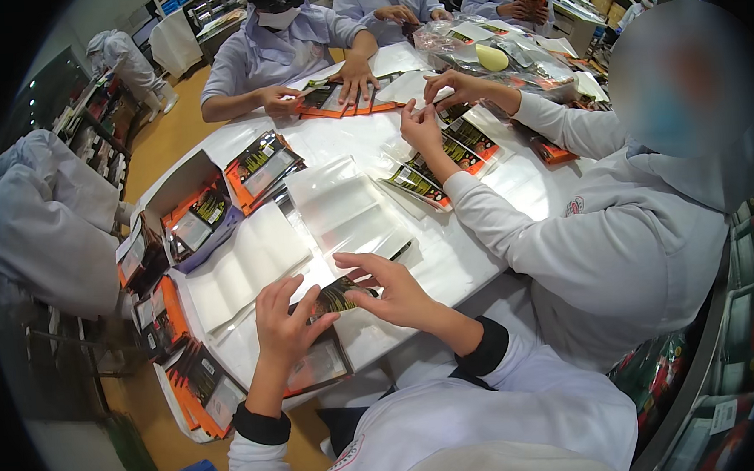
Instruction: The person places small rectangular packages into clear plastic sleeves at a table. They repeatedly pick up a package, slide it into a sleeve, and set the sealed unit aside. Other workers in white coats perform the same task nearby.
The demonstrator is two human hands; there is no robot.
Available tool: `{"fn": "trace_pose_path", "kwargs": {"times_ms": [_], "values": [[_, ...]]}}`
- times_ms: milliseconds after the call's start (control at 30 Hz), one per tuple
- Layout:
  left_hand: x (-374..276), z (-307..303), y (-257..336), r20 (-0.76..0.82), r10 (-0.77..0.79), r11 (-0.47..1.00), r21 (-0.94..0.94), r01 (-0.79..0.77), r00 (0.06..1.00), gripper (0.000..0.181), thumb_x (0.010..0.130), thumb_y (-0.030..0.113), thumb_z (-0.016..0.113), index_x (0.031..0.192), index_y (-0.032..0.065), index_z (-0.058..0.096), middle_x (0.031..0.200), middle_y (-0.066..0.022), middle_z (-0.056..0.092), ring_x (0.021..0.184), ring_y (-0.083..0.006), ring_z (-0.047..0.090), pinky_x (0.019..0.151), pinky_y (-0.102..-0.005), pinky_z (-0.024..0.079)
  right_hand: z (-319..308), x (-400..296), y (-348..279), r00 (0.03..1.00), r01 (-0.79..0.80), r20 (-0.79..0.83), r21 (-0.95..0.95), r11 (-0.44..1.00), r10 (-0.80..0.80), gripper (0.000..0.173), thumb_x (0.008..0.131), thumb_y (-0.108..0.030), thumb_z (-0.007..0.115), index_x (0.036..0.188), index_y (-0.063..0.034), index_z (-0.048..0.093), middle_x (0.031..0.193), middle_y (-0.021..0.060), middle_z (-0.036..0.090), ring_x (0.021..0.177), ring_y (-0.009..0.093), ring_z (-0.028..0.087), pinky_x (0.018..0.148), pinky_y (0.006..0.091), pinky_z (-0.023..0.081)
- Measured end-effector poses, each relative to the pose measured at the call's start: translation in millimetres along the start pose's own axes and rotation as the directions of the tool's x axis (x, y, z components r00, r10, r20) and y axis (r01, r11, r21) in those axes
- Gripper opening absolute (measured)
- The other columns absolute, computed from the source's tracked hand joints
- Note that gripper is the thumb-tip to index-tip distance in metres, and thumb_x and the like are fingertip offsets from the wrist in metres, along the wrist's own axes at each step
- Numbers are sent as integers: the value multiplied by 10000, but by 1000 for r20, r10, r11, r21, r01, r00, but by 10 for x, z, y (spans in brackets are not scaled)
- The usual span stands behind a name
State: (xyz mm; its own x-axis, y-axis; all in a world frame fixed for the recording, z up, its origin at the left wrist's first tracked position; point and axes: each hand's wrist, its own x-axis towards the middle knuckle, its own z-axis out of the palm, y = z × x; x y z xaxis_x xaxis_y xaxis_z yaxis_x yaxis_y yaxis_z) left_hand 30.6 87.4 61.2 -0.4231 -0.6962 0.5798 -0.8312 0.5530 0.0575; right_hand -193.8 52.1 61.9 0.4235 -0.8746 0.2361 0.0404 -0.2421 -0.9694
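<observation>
In front of me a black printed pouch with yellow-green lettering shows between my two hands. My left hand is at its left end, fingers spread, with no clear grip on it. The thumb of my right hand overlaps the pouch's right end; whether it pinches or only touches the pouch cannot be told. Below, at the table's near edge, lies another pouch with a clear window, partly hidden by my left hand. Beyond my hands are white sheets, clear plastic sleeves and a black pen.
An open box of pouches stands left, with pouch stacks along the table's left edge. On the right, a co-worker reaches over printed pouches. Another person works across the table. Plastic-wrapped packs stand far right.
</observation>
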Motion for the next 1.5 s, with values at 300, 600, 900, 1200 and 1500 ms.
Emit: {"fn": "trace_pose_path", "kwargs": {"times_ms": [300,600,900,1200,1500], "values": [[-295,-179,-104,62,-566,451,-811,372,822,688,764,397,814,1291,28,569,1230,-133,561,1058,-224,581,879,-350,510,74,125,-205,925,314,-201,-71,947,-322,427,860,115,575,1250,-55,618,1088,117,643,946,186,675,785,281,566],[-590,-267,-665,258,-654,83,-909,407,711,140,955,27,565,1075,-20,620,912,-57,666,834,-98,620,724,-219,494,485,97,-29,907,410,25,-275,870,-420,524,890,-58,617,1393,-89,472,1439,175,421,1319,373,439,1073,426,397],[-547,146,-508,568,-645,-401,-821,407,510,319,892,-3,647,1181,56,528,930,-11,609,576,-40,507,458,-153,394,1117,-28,662,853,492,503,-685,537,-138,646,911,-522,519,1371,-71,471,1410,187,452,1357,368,376,1058,627,302],[-676,403,-371,412,-704,-128,-875,467,578,233,927,42,626,1144,44,542,915,-24,596,597,-32,504,473,-159,403,1039,-75,571,849,386,525,-697,604,64,668,921,-561,475,1358,-57,473,1347,164,492,1260,335,454,1021,617,319],[-576,299,-290,475,-691,-76,-797,599,544,221,914,76,654,1126,82,590,866,14,629,614,-20,511,492,-169,403,637,-398,359,915,323,393,-852,413,95,714,928,-585,468,1451,-102,418,1337,127,523,1295,321,449,1094,665,184]]}}
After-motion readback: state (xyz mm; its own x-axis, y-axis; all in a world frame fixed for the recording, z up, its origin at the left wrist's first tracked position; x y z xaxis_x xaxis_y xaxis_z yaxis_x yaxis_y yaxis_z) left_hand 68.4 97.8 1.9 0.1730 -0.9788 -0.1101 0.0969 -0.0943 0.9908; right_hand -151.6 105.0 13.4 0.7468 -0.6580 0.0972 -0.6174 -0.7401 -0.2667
